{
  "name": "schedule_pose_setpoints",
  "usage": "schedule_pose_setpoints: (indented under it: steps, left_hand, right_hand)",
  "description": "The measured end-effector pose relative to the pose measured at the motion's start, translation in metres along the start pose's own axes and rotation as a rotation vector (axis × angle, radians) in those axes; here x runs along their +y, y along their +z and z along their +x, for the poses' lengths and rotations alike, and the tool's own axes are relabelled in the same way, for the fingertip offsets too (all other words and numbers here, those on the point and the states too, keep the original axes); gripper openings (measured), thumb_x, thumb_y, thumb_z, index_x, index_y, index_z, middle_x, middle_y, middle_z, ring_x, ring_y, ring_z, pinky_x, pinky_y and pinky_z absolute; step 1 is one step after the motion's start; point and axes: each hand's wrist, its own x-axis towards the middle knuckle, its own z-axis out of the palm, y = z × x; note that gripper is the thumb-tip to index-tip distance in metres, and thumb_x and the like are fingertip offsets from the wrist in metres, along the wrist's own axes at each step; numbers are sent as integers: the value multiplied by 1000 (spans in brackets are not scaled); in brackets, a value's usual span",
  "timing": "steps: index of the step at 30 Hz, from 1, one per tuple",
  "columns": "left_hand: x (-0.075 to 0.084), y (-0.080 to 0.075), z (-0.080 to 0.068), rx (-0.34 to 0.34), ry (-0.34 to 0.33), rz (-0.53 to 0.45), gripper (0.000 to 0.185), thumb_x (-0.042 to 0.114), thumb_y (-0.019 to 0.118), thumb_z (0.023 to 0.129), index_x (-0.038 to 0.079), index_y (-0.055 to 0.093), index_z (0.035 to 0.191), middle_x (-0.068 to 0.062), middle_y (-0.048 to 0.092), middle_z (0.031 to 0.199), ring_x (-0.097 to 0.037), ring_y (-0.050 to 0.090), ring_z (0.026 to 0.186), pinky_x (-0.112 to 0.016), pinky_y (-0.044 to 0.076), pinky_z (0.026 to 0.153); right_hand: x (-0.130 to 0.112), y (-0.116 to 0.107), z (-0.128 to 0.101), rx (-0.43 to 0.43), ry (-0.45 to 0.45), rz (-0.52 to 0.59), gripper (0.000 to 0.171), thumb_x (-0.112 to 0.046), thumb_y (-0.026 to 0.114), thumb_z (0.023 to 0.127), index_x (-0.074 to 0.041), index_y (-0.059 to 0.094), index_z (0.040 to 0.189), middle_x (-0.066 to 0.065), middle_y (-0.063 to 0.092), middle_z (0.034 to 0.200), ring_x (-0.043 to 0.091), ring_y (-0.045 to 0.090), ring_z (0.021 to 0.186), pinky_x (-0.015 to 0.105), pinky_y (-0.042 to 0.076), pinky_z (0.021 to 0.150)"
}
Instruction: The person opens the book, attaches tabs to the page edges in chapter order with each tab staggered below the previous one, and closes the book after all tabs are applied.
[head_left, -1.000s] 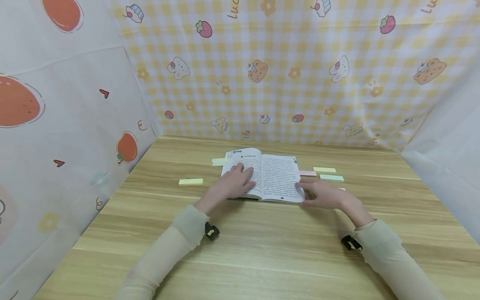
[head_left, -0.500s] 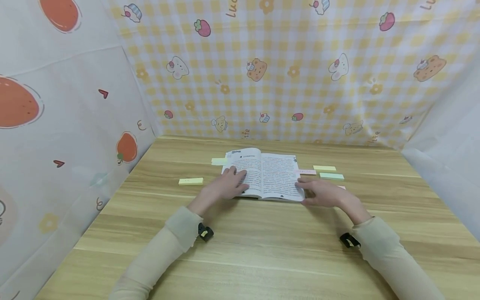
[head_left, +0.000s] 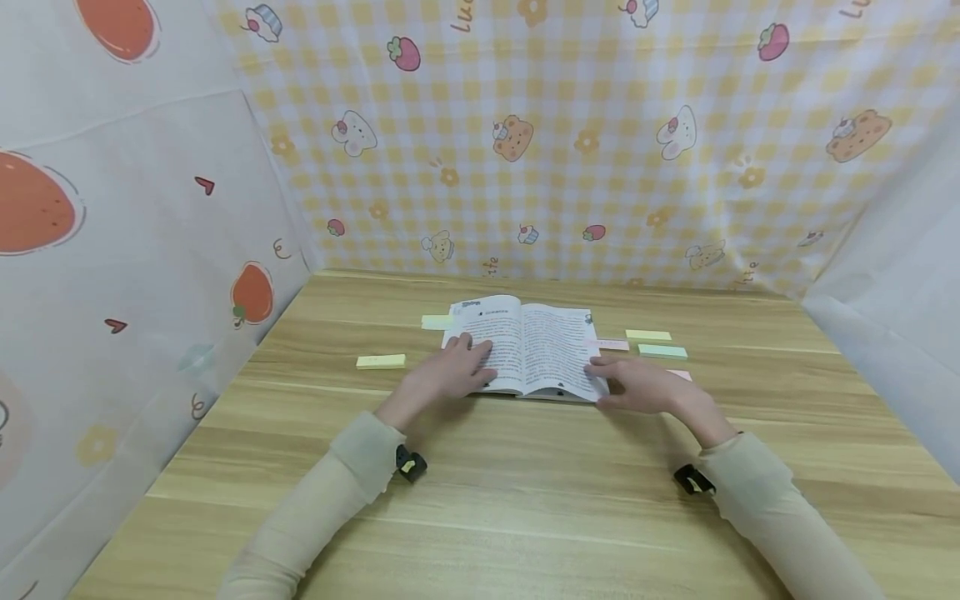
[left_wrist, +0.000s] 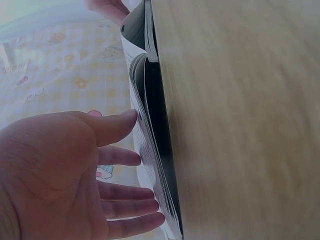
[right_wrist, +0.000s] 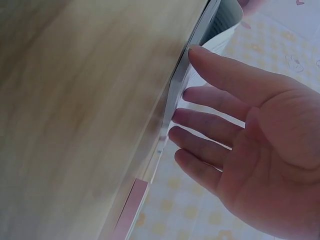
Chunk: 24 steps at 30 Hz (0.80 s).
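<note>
An open book [head_left: 517,346] lies on the wooden table [head_left: 480,500], with printed text on both pages. My left hand [head_left: 453,369] rests with spread fingers on the left page; in the left wrist view its fingertips touch the paper. At the right edge, my right hand [head_left: 641,385] touches the right page [head_left: 558,354] with nearly straight fingers, the thumb near its lower corner. That page bulges upward toward the spine, its lower edge lifted off the pages beneath. A pale green tab [head_left: 437,322] sticks out on the left, a pink tab [head_left: 613,344] on the right.
A yellow sticky-note pad [head_left: 381,362] lies left of the book. To the right lie a yellow pad [head_left: 648,335], a green pad [head_left: 663,352] and a pink pad [head_left: 679,374] partly behind the right hand. A patterned cloth [head_left: 555,183] hangs behind the table.
My left hand has slid a little left on the left page. The right hand has shifted slightly left, and the right page, flat before, now arches up.
</note>
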Motion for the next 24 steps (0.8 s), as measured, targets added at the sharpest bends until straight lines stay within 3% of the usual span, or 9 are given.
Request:
schedule_pose_setpoints:
  steps: [14, 24]
  left_hand:
    - [2, -2, -2, -25, -5, 9, 62, 43, 45, 107, 8, 33, 158, -29, 31, 155, -42, 34, 141, -55, 36, 112]
    - [6, -4, -2, 17, 91, -26, 53, 36, 50, 106, 6, 43, 150, -23, 46, 134, -35, 47, 117, -48, 47, 99]
  right_hand:
    - [-9, 1, 10, 19, -6, -26, 58, -29, 72, 95, 5, 57, 139, 28, 53, 142, 48, 50, 130, 57, 42, 105]
    - [-15, 3, 18, 2, -16, -9, 57, -28, 68, 97, 6, 54, 141, 28, 51, 143, 47, 51, 129, 57, 42, 105]
